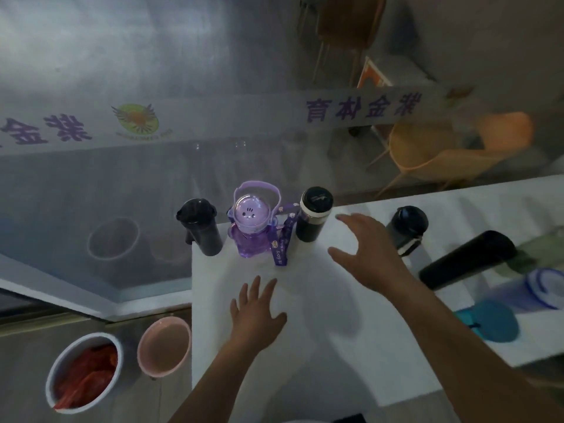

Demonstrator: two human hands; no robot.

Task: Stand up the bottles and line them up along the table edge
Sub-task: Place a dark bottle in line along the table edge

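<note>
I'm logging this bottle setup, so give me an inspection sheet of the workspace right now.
Surface: white table, bare in the middle.
Job's things: black cup, purple bottle and black flask upright along the far edge; grey bottle tilted; black bottle and blue bottle lying down.
Clutter: teal lid.
Grippers: left hand and right hand open, empty.
Cables: nothing seen.
Surroundings: pink bowl, tub with red contents, orange chairs.
</note>
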